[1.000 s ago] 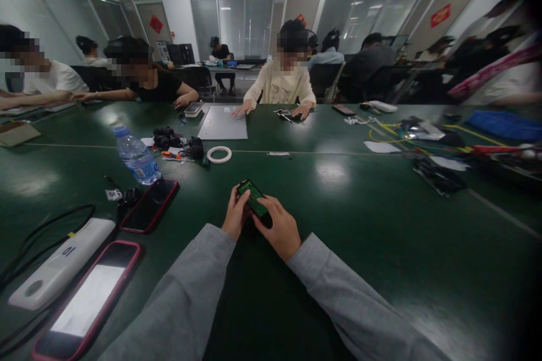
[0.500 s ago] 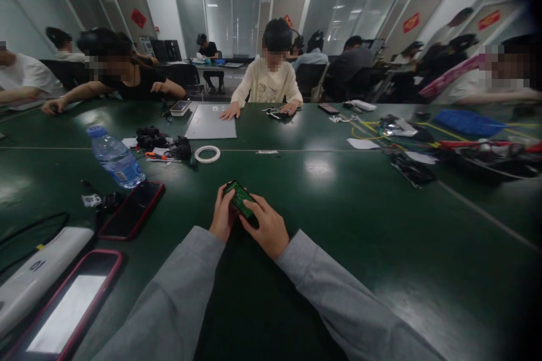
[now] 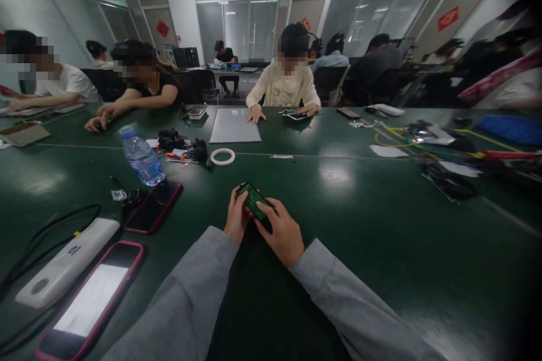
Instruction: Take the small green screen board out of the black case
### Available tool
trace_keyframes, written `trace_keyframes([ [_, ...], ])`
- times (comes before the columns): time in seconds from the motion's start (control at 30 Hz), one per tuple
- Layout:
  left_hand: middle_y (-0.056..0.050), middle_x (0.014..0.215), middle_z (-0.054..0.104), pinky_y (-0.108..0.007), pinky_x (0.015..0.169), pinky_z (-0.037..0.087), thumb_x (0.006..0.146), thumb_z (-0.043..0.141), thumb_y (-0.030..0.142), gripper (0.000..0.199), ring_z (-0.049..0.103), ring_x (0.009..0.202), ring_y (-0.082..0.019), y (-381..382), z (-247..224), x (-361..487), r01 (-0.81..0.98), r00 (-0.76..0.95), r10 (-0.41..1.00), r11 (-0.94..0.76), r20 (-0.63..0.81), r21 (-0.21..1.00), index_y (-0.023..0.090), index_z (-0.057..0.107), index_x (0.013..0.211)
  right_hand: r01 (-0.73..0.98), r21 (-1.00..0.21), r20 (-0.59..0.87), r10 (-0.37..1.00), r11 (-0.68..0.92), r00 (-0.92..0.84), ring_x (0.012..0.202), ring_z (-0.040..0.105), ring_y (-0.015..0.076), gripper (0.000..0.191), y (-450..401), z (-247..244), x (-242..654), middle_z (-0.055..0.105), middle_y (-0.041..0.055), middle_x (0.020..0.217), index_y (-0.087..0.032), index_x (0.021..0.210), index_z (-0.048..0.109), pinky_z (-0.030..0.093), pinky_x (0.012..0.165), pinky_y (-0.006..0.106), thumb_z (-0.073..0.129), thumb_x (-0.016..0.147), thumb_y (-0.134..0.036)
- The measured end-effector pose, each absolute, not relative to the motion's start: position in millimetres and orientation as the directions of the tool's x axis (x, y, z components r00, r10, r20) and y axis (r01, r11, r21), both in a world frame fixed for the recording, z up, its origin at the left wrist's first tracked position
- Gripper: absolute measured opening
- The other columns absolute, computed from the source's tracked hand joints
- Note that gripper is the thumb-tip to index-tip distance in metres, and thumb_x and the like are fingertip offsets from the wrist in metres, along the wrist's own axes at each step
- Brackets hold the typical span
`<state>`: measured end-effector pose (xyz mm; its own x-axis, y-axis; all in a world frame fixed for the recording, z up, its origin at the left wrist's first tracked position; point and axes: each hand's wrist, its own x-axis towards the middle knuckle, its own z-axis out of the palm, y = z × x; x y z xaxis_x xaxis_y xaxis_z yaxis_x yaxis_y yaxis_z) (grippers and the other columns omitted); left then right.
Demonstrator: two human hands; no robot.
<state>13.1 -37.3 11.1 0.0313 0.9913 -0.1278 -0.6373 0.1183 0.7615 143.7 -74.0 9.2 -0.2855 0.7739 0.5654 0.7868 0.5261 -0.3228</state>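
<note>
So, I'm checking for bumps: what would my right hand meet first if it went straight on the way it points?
Past the green-faced device in its grasp, the right hand would likely meet the left hand first, though depth is unclear. The white ring lies farther off, roughly in line.

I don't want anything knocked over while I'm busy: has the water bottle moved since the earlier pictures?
No. The water bottle keeps its place against the table seam and the red-edged dark phone; only the view has shifted.

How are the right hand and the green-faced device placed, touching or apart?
Touching. The head view shows the right hand holding the near end of the green-faced device, thumb over its face.
</note>
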Motion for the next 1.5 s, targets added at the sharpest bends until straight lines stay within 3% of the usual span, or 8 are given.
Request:
trace_keyframes([
  [0.4, -0.004, 0.099, 0.064, -0.027, 0.071, 0.049, 0.075, 0.064, 0.035, 0.046, 0.063, 0.087, -0.018, -35.9, 14.5, 8.2, -0.657, 0.119, 0.984, 0.178, -0.132, 0.733, 0.029, 0.046, 0.116, 0.773, -0.310, 0.573, 0.758, 0.553, -0.312, 0.109, 0.046, 0.0243, 0.037, -73.0, 8.3, 143.8, 0.045, 0.0093, 0.120, -0.021, 0.119, 0.049, 0.046, 0.089, 0.041, 0.055, 0.083, -0.019],
  [0.57, -0.002, 0.106, 0.062, -0.027, 0.069, 0.048, 0.073, 0.066, 0.038, 0.050, 0.063, 0.084, -0.016, -34.5, 12.0, 9.3, -0.657, 0.138, 0.980, 0.197, -0.141, 0.728, 0.032, 0.045, 0.118, 0.627, -0.560, 0.560, 0.805, 0.541, -0.195, 0.109, 0.047, 0.0225, 0.035, -70.9, 10.5, 143.6, 0.048, 0.0080, 0.118, -0.021, 0.118, 0.052, 0.043, 0.094, 0.041, 0.055, 0.082, -0.020],
  [0.63, -0.003, 0.107, 0.062, -0.028, 0.069, 0.048, 0.073, 0.065, 0.043, 0.051, 0.062, 0.083, -0.016, -32.3, 10.6, 9.2, -0.662, 0.149, 0.973, 0.232, -0.178, 0.713, 0.030, 0.047, 0.119, 0.451, -0.780, 0.456, 0.888, 0.434, -0.067, 0.102, 0.052, 0.0214, 0.036, -67.3, 11.3, 143.4, 0.053, 0.0072, 0.110, -0.020, 0.114, 0.053, 0.045, 0.092, 0.040, 0.061, 0.079, -0.025],
  [0.73, -0.007, 0.102, 0.063, -0.028, 0.070, 0.048, 0.075, 0.061, 0.048, 0.047, 0.062, 0.081, -0.016, -28.4, 8.6, 7.9, -0.671, 0.207, 0.949, 0.316, -0.239, 0.671, 0.021, 0.054, 0.113, -0.129, -0.991, 0.038, 0.999, 0.039, 0.006, 0.092, 0.057, 0.0194, 0.037, -61.5, 14.3, 142.8, 0.057, 0.0062, 0.100, -0.017, 0.106, 0.054, 0.050, 0.086, 0.037, 0.069, 0.074, -0.031],
  [0.8, -0.007, 0.097, 0.064, -0.027, 0.068, 0.048, 0.075, 0.063, 0.043, 0.040, 0.062, 0.078, -0.015, -27.3, 7.4, 7.0, -0.674, 0.251, 0.939, 0.345, -0.236, 0.654, 0.019, 0.057, 0.106, -0.539, -0.800, -0.240, 0.964, -0.263, -0.113, 0.091, 0.059, 0.0178, 0.032, -59.6, 18.0, 142.3, 0.058, 0.0069, 0.101, -0.015, 0.102, 0.053, 0.052, 0.083, 0.033, 0.066, 0.077, -0.031],
  [0.9, -0.004, 0.092, 0.064, -0.022, 0.066, 0.047, 0.070, 0.071, 0.026, 0.036, 0.061, 0.074, -0.011, -28.6, 5.6, 7.2, -0.678, 0.256, 0.948, 0.315, -0.189, 0.664, 0.018, 0.057, 0.103, -0.797, -0.430, -0.409, 0.878, -0.425, -0.248, 0.091, 0.059, 0.0152, 0.021, -60.2, 24.2, 142.3, 0.058, 0.0072, 0.101, -0.014, 0.100, 0.053, 0.055, 0.079, 0.026, 0.058, 0.085, -0.027],
  [1.17, -0.004, 0.087, 0.065, -0.022, 0.068, 0.047, 0.062, 0.076, 0.015, 0.060, 0.063, 0.075, -0.012, -31.8, 2.3, 11.1, -0.622, 0.198, 0.968, 0.243, -0.151, 0.744, 0.019, 0.048, 0.115, -0.833, -0.317, -0.420, 0.854, -0.454, -0.306, 0.082, 0.061, 0.0149, 0.017, -60.2, 23.8, 148.8, 0.060, 0.0066, 0.094, -0.013, 0.099, 0.054, 0.057, 0.070, 0.023, 0.055, 0.088, -0.026],
  [1.5, -0.005, 0.086, 0.066, -0.027, 0.073, 0.048, 0.060, 0.078, 0.017, 0.063, 0.064, 0.077, -0.015, -29.5, 1.5, 10.5, -0.611, 0.105, 0.985, 0.171, -0.135, 0.773, 0.017, 0.048, 0.115, -0.580, -0.747, -0.148, 0.932, -0.324, -0.330, 0.102, 0.056, 0.0195, 0.038, -49.0, 7.8, 161.4, 0.055, 0.0088, 0.111, -0.014, 0.109, 0.055, 0.045, 0.094, 0.034, 0.063, 0.081, -0.040],
])
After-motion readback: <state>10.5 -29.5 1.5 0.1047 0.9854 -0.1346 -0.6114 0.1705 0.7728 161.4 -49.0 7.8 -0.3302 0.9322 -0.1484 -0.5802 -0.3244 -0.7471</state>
